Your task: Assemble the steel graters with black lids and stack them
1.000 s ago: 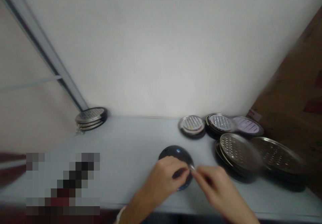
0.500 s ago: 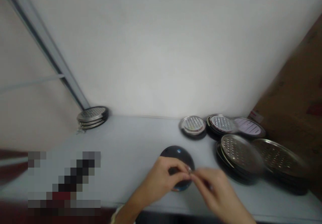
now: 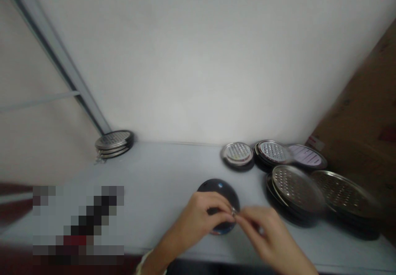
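Note:
A dark round domed object [image 3: 218, 187] lies on the white table [image 3: 161, 184] near its front edge. My left hand [image 3: 198, 219] rests over its near side, fingers curled on it. My right hand [image 3: 267, 236] comes in from the right with its fingertips pinched together, meeting my left fingertips at a small shiny piece [image 3: 234, 213] that I cannot make out. The picture is blurred.
Stacks of round perforated metal discs with dark rims sit at the right [image 3: 295, 186], at the back right [image 3: 237, 153] and in the back left corner [image 3: 114, 141]. A brown cardboard box [image 3: 361, 122] stands at the far right. A pixelated patch [image 3: 77, 221] covers the front left.
My hands have drawn closer together over the dark object and shifted slightly; the view has barely moved. The discs stay put.

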Demonstrator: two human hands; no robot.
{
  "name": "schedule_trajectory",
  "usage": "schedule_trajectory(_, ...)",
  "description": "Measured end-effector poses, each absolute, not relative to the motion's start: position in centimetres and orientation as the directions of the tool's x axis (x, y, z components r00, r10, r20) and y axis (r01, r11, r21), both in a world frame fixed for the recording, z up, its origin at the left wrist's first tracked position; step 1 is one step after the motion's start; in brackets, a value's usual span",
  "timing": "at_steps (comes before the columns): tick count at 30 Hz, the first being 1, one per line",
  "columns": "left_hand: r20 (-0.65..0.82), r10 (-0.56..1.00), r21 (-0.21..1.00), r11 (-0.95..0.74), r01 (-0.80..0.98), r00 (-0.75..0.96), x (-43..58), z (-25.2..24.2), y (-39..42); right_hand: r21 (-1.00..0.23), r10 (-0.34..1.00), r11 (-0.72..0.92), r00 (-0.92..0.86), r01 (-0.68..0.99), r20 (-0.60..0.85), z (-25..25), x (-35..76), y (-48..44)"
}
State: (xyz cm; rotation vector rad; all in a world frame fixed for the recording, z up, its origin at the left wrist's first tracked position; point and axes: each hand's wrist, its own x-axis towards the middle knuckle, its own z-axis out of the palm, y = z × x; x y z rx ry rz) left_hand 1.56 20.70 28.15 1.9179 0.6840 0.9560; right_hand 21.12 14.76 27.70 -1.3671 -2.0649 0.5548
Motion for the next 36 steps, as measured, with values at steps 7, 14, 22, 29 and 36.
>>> schedule_trajectory(7,0.400,0.706,0.834,-0.544,0.087,0.584,1.1,28.8,20.3,-0.627,0.923,0.385,-0.292,0.677,0.251,27.6,21.1,14.6)
schedule_trajectory(14,0.418,0.725,0.844,-0.533,0.061,0.548,0.9,28.7,20.6,-0.672,0.923,0.384,-0.277,0.632,0.267,27.6,20.5,14.3)
schedule_trajectory(22,0.449,0.697,0.818,-0.573,0.057,0.559,0.5,29.6,20.5,-0.759,0.946,0.317,-0.250,0.568,0.208,27.9,20.8,14.6)
schedule_trajectory(29,0.357,0.704,0.847,-0.521,0.105,0.614,0.1,29.7,20.9,-0.844,0.955,0.265,-0.245,0.466,0.165,27.7,20.3,15.0)
schedule_trajectory(36,0.340,0.741,0.861,-0.493,0.125,0.580,0.5,29.1,21.1,-0.797,0.948,0.307,-0.242,0.520,0.207,27.6,20.2,14.7)
